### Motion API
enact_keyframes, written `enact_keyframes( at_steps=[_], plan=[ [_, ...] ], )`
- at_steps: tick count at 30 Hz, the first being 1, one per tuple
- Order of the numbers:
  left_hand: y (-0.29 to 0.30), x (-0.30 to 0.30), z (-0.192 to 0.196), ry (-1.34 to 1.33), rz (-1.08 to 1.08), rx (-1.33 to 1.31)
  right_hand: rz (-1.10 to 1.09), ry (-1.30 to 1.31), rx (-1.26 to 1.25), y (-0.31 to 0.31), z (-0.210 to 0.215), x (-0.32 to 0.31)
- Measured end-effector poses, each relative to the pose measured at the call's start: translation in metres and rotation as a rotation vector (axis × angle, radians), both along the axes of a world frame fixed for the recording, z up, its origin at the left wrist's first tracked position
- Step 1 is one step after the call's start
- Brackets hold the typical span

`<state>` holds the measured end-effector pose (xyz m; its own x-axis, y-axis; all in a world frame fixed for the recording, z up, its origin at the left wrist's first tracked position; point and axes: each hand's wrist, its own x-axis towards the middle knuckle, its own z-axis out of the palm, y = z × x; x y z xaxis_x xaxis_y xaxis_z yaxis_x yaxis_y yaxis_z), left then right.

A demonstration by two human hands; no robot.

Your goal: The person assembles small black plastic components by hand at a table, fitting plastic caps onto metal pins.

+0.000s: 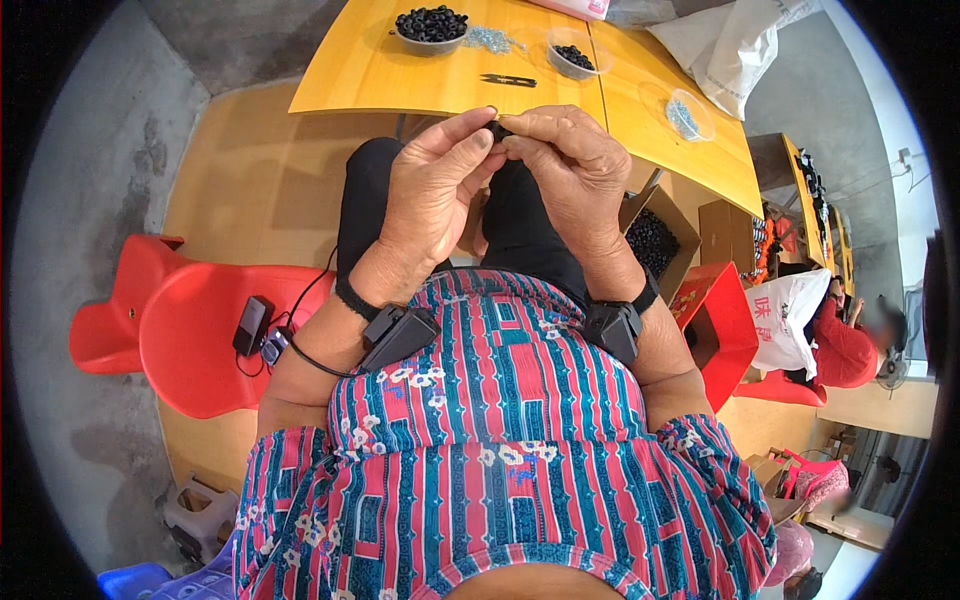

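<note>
Black rubber ring pinched between two hands, held just short of the yellow table's near edge.

Left of the ring, the left hand [430,190] presses thumb and forefinger together on the small black ring [497,129]; right of it, the right hand [570,170] pinches the same piece. This looks like a fitting step in progress; next likely needs a steady twist. Beyond, on the yellow table [370,70]: a bowl of black rings [431,26], snips [508,80], a smaller bowl [575,57].
</note>
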<state>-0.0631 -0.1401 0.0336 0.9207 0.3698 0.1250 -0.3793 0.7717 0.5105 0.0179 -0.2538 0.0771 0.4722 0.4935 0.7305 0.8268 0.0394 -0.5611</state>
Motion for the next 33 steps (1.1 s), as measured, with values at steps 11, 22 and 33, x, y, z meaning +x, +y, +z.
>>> enact_keyframes(
  at_steps=[11,22,33],
  plan=[
    [0.000,-0.001,0.001,0.013,0.018,0.042,0.061,0.035,-0.011,0.000,0.000,0.000],
    [0.003,0.000,-0.003,0.006,-0.011,0.036,0.173,0.370,0.051,-0.003,-0.007,0.006],
    [0.011,-0.002,0.001,-0.019,-0.114,0.111,0.435,0.789,-0.123,-0.013,0.008,0.014]
  ],
)
